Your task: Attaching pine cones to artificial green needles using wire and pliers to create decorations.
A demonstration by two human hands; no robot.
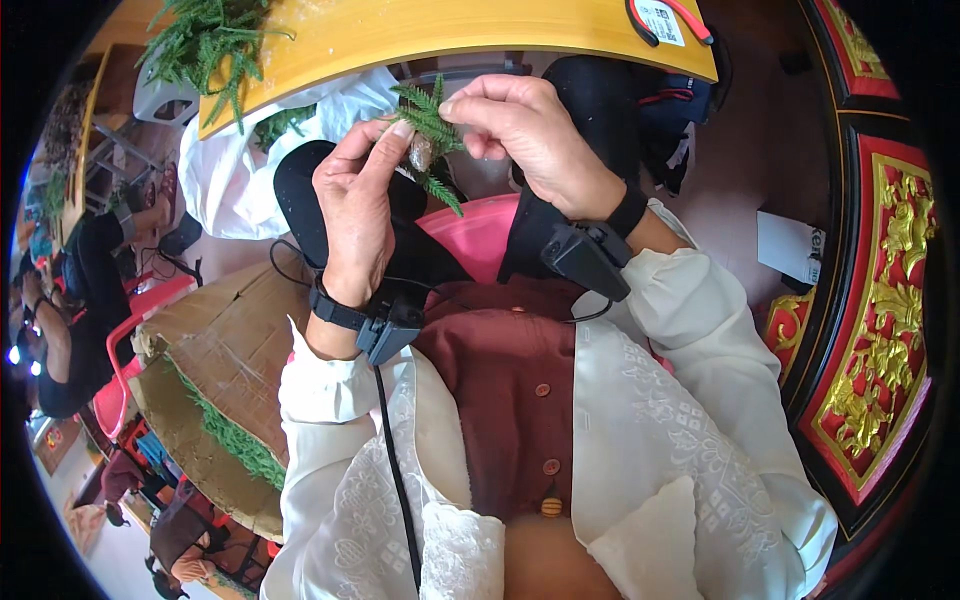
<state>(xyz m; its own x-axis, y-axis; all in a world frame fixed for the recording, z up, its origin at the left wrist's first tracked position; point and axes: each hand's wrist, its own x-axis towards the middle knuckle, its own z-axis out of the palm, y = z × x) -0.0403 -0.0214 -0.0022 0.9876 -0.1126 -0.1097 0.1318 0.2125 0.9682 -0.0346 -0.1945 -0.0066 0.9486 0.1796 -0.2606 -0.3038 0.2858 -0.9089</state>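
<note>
In front of my knees, a green sprig of artificial fir (pixel 432 122) with flat feathery fronds is held up between both hands. My left hand (pixel 355 200) is closed, thumb and fingers pinching the sprig's middle. Just below that thumb shows a small pale, shiny lump (pixel 421 153) among the fronds; what it is I cannot make out. From the other side, my right hand (pixel 535 135) pinches a frond near its upper right edge with thumb and forefinger. Both wrists wear black straps with small dark devices.
Beyond my hands is a yellow table (pixel 450 28) with a green pile of sprigs (pixel 215 50) and red-handled pliers (pixel 690 22). A white plastic bag (pixel 235 185) hangs below its left side. To my left, a cardboard box (pixel 235 340) holds more greenery. A gilded carved panel (pixel 875 310) stands right.
</note>
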